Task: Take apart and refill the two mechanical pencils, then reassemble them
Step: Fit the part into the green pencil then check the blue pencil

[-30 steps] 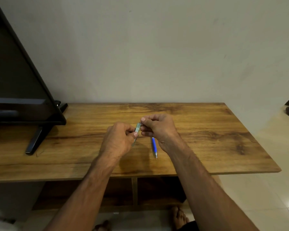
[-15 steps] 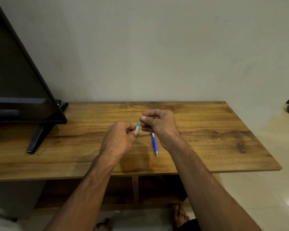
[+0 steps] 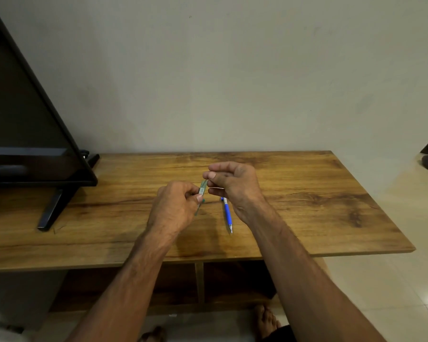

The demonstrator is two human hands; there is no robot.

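Observation:
A green mechanical pencil (image 3: 202,190) is held upright and slightly tilted above the wooden table (image 3: 307,193). My left hand (image 3: 174,208) grips its lower barrel between thumb and fingers. My right hand (image 3: 232,185) pinches the pencil's top end with thumb and forefinger; what exactly it pinches is too small to tell. A blue and white mechanical pencil (image 3: 227,214) lies on the table just below my right hand, tip pointing toward me, its upper end hidden by the hand.
A black TV (image 3: 27,134) on a stand (image 3: 52,211) occupies the table's left end. A plain wall rises behind the table. Shelves sit under the tabletop, and my bare feet (image 3: 267,322) show on the tiled floor.
My right hand has lifted up and slightly away from the left hand, still pinching at the green pencil's top. The left hand and the blue pencil stay put.

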